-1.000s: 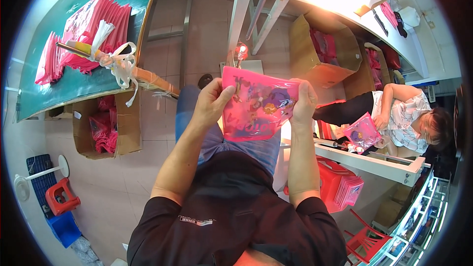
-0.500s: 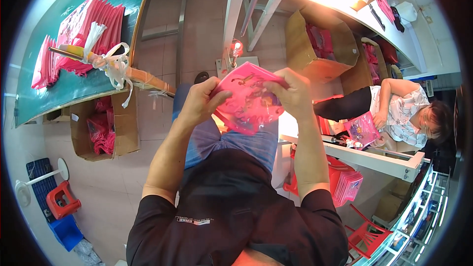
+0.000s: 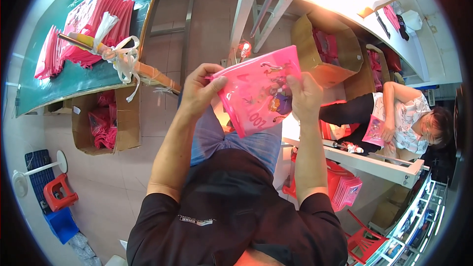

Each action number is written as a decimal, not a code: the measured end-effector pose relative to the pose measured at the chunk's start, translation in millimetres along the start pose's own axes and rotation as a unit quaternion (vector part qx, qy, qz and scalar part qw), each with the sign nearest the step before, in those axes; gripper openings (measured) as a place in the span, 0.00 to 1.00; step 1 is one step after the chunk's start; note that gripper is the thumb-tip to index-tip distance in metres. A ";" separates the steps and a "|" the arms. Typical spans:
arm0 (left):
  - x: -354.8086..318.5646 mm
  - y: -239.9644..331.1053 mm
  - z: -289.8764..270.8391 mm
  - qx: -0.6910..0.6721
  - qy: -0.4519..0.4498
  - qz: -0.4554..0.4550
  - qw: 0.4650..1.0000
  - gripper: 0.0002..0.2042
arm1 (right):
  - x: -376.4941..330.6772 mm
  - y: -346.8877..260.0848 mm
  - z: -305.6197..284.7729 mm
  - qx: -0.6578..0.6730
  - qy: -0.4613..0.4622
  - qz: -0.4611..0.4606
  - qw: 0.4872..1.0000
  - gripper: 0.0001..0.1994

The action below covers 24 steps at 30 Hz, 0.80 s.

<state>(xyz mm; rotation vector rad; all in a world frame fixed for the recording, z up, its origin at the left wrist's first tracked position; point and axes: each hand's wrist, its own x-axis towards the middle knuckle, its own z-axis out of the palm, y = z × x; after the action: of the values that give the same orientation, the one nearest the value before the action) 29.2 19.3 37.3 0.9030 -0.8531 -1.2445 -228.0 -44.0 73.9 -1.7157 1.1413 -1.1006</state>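
Between my two hands I hold a pink printed plastic bag, flat and tilted, in front of my lap. My left hand pinches its left edge, with the thumb on top. At the right edge my right hand grips it, thumb over the printed figures and fingers behind. The bag's printed face is turned up and catches the light; its back is hidden. A small glowing lamp shines just beyond the bag's far edge.
Stacked pink bags lie on a green table at left, beside a pole tied with white strips. Cardboard boxes hold more pink bags. A seated co-worker at right holds a similar bag. Red stools stand nearby.
The bag has turned in my hands and now lies flatter, its printed side more exposed and its far corner higher. The co-worker's bag has shifted slightly right.
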 end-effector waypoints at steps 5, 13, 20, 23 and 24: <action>-5.7 -13.8 11.7 -0.069 0.029 -0.019 0.997 0.09 | -7.7 20.2 4.0 -0.007 0.092 -0.020 0.996 0.14; -8.2 -5.3 20.7 0.014 0.052 0.041 0.998 0.07 | -15.8 27.3 2.8 -0.016 0.056 -0.010 0.998 0.17; -14.6 13.1 25.6 0.268 -0.045 0.075 0.959 0.07 | 6.9 -58.4 19.5 -0.335 0.162 -0.352 0.859 0.19; -13.9 10.8 33.0 0.310 -0.092 0.122 0.938 0.08 | 5.9 -56.8 18.5 -0.319 -0.040 -0.328 0.888 0.17; -15.4 12.0 35.8 0.309 -0.095 0.120 0.939 0.08 | 3.6 -49.7 16.1 -0.270 -0.122 -0.244 0.923 0.14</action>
<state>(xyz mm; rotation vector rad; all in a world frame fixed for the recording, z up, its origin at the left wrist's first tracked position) -0.4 32.1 62.1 1.1374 -1.5123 -0.8616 -198.8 -30.8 115.4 -2.5948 0.9292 -0.8479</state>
